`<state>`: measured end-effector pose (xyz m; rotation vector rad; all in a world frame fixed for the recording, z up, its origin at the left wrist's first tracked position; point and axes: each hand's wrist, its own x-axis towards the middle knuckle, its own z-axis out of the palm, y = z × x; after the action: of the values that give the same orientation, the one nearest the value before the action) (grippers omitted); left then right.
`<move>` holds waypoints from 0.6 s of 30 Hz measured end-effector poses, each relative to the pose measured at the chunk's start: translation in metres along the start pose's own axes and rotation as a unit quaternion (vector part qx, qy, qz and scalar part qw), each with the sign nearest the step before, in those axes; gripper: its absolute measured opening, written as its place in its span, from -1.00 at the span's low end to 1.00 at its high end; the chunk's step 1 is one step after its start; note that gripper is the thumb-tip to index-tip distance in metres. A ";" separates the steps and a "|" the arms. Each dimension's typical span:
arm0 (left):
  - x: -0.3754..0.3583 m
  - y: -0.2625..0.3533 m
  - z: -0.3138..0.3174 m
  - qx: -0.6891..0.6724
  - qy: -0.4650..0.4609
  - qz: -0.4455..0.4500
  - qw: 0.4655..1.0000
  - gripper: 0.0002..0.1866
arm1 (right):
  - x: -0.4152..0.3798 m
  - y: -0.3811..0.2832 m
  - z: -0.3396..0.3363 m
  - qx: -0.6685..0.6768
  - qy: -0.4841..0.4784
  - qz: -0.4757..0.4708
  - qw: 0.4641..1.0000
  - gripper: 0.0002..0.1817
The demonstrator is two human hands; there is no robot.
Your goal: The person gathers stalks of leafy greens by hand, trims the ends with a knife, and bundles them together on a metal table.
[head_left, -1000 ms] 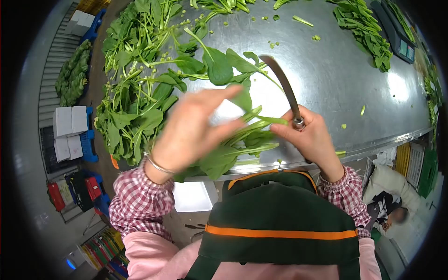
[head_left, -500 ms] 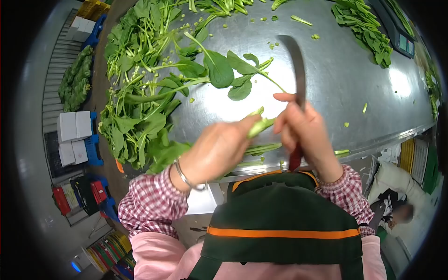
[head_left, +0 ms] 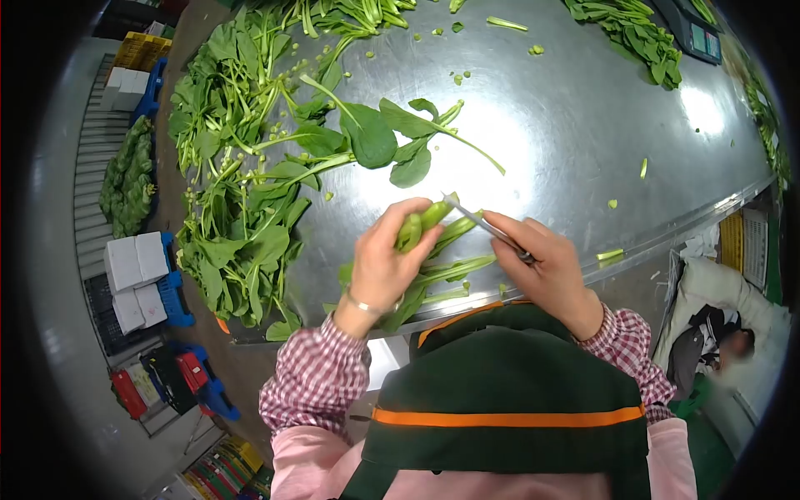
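Two hands trimming a bunch of leafy greens at the near edge of a steel table.

The left hand (head_left: 385, 262) is closed around the pale green stems of the bunch of greens (head_left: 433, 246), its fingers (head_left: 408, 218) curled over the stem ends, which poke out just past the fingertips. The bunch lies across the table (head_left: 567, 133) edge, dark leaves trailing down below the wrist. The right hand (head_left: 543, 258) grips a knife (head_left: 477, 221), thumb and forefinger pinched along it; the thin blade slants up and left, its tip meeting the stem ends just beside the left fingers. A large heap of loose greens (head_left: 242, 167) lies left on the table, with cut bits scattered around.
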<state>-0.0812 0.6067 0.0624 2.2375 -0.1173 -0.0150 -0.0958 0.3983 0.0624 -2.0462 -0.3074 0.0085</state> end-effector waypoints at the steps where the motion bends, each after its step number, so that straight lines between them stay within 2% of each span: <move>1: -0.001 0.013 -0.009 -0.003 0.006 0.038 0.999 -0.67 | 0.009 -0.006 0.001 0.000 -0.002 -0.004 1.000 -0.65; 2: -0.003 0.022 -0.016 -0.006 0.012 0.076 0.997 -0.70 | 0.018 -0.011 0.003 -0.032 -0.004 -0.040 0.999 -0.65; 3: -0.005 0.030 -0.022 -0.003 0.017 0.075 0.997 -0.70 | 0.026 -0.013 0.005 -0.063 -0.006 -0.077 0.995 -0.65; 6: -0.007 0.036 -0.039 -0.020 0.045 0.022 0.999 -0.73 | 0.046 0.011 0.008 -0.133 -0.037 -0.131 0.982 -0.62; 7: -0.005 0.026 -0.045 -0.017 0.074 0.038 0.996 -0.73 | 0.050 0.026 0.005 -0.164 -0.103 -0.053 0.980 -0.66; 8: -0.001 0.017 -0.050 -0.015 0.102 0.054 0.993 -0.72 | 0.047 0.033 0.009 -0.162 -0.104 -0.056 0.980 -0.66; 10: 0.005 0.022 -0.056 0.026 0.112 0.054 0.992 -0.71 | 0.050 0.024 0.010 -0.053 -0.028 0.053 0.997 -0.68; 11: 0.004 0.024 -0.055 0.034 0.119 0.043 0.991 -0.71 | 0.046 0.014 0.018 0.028 0.042 0.005 0.999 -0.65; 12: 0.003 0.025 -0.054 0.043 0.121 0.033 0.991 -0.72 | 0.046 -0.003 0.017 0.030 0.041 0.010 0.999 -0.65; 14: 0.004 0.025 -0.048 0.039 0.120 0.049 0.991 -0.72 | 0.050 -0.026 0.012 -0.058 0.018 -0.139 0.988 -0.63; 16: 0.003 0.030 -0.045 -0.021 0.114 0.017 0.993 -0.72 | 0.057 -0.024 0.016 -0.065 0.035 -0.157 0.985 -0.60; 18: 0.003 0.034 -0.051 -0.025 0.086 0.002 0.996 -0.72 | 0.064 -0.017 0.019 -0.120 0.011 -0.188 0.975 -0.56</move>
<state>-0.0783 0.6258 0.1209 2.1771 -0.0277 0.1750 -0.0398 0.4362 0.0761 -2.1929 -0.7056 -0.2968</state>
